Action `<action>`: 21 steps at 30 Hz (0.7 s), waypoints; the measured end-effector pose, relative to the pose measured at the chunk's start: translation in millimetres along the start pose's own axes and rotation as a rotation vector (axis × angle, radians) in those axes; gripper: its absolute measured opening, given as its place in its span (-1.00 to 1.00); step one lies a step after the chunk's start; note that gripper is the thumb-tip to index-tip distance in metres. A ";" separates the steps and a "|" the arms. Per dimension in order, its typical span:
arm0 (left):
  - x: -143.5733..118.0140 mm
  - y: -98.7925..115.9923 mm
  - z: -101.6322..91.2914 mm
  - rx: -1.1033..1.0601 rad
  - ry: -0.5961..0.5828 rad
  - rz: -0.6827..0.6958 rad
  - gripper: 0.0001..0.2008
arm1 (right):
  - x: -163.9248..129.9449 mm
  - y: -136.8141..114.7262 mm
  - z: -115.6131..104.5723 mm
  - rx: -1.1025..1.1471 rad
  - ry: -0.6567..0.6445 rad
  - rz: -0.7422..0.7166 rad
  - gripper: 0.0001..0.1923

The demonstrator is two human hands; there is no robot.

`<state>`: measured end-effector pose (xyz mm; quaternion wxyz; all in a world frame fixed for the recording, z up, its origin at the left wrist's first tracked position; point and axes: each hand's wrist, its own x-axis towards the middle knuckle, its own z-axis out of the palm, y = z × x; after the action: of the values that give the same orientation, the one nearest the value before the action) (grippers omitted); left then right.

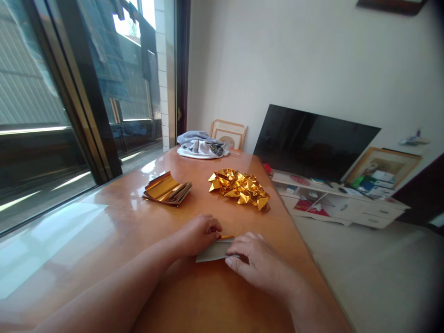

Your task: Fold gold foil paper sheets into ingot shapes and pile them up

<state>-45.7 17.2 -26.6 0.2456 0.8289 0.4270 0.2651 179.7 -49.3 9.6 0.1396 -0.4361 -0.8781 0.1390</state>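
Near the front edge of the tabletop [145, 286], a grey sheet with a gold underside [215, 250] lies flat between my hands. My left hand [199, 233] has its grip pinching the sheet's far edge, where a sliver of gold shows, and my right hand [258, 261] lies on top, fingers spread flat and pressing it down. To get this fold crisp I'd say keep the right palm planted so nothing slides on the glossy wood, and run the crease slowly. Beyond the sheet, slightly right, sits a pile of folded gold pieces [239, 186]; beyond and left of it is a stack of flat gold sheets [167, 188]. Further back there's a bundle of cloth [201, 145]. Nothing crowds the sheet.
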 end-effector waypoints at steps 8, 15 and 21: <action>-12.5 15.9 -30.1 -0.057 0.090 -0.051 -0.86 | 0.3 -0.7 3.0 0.011 -0.005 0.000 -0.77; -19.5 23.2 -36.6 -0.025 -0.101 -0.005 -0.69 | 1.6 1.3 1.3 0.064 -0.012 0.016 -0.81; -20.6 31.8 -40.0 -0.016 -0.201 -0.018 -0.71 | 4.3 5.7 4.4 0.147 0.037 0.079 -0.85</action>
<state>-63.6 -9.2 18.3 0.2961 0.8455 0.4057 0.1815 179.8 -43.1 4.0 0.1817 -0.4617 -0.8448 0.2004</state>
